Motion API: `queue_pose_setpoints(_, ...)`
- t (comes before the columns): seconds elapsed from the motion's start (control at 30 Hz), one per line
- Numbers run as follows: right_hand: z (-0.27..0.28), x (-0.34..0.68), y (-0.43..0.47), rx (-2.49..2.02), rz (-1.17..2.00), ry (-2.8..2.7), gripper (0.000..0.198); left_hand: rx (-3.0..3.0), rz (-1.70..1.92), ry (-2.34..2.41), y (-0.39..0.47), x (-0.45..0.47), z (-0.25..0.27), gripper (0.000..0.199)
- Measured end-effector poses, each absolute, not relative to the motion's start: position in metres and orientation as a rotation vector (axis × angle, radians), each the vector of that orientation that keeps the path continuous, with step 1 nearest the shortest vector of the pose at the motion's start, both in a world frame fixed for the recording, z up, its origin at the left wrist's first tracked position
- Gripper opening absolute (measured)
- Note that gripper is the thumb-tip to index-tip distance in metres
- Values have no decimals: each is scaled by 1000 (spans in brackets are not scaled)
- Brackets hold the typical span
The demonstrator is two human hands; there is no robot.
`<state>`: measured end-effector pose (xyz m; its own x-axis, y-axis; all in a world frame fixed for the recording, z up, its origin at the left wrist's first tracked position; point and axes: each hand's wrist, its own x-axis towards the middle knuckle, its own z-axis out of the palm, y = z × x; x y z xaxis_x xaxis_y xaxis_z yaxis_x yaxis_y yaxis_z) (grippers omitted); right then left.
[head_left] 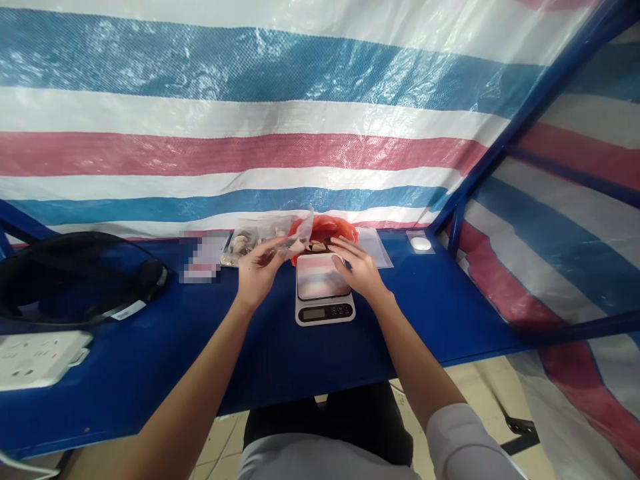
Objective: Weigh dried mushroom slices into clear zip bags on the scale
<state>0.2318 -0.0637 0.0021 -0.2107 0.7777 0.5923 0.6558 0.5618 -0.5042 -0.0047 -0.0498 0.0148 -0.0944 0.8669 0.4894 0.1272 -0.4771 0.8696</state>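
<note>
My left hand (261, 265) pinches a clear plastic bag (303, 230), which stands up toward the opening of a red plastic bag (345, 227). Pale and brown dried slices (316, 247) lie in the red bag's mouth. Over its right side reaches my right hand (361, 268), fingers stretched out beside a dark piece, with the thumb apart. In front of the red bag, between my wrists, is a white kitchen scale (325, 293) with a shiny top plate. Filled clear bags (240, 245) of similar dried pieces lie behind my left hand.
The blue table (280, 360) backs onto a striped plastic sheet (225, 153). To the left are a black headset-like item (145, 280) and a white power strip (45, 360). A flat clear bag (377, 248) and a white mouse-like object (421, 244) lie right. Blue frame bars (500, 147) slope alongside.
</note>
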Motion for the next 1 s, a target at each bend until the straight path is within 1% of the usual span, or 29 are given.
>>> queue_pose_setpoints(0.17, -14, 219, -53, -1125, 522, -1595, 37, 1167, 1556, 863, -51, 11, -16, 39)
queue_pose_setpoints(0.3, -26, 219, -45, -1102, 780, -1410, 44, 1007, 1492, 797, -55, 15, -22, 38)
queue_pose_setpoints(0.4, -25, 219, -46, -1053, 825, -1353, 45, 960, 1435, 771, -58, 15, -21, 37)
queue_pose_setpoints(0.6, -24, 218, -48, -1032, 861, -1262, 36, 900, 1403, 754, -59, 15, -24, 34)
queue_pose_setpoints(0.8, -25, 218, -46, -1111, 963, -1162, 37, 1063, 1460, 893, -56, 4, -26, 41)
queue_pose_setpoints(1.0, -15, 213, -45, -1164, 1023, -1173, 40, 1673, 1600, 1276, -59, -18, -14, 38)
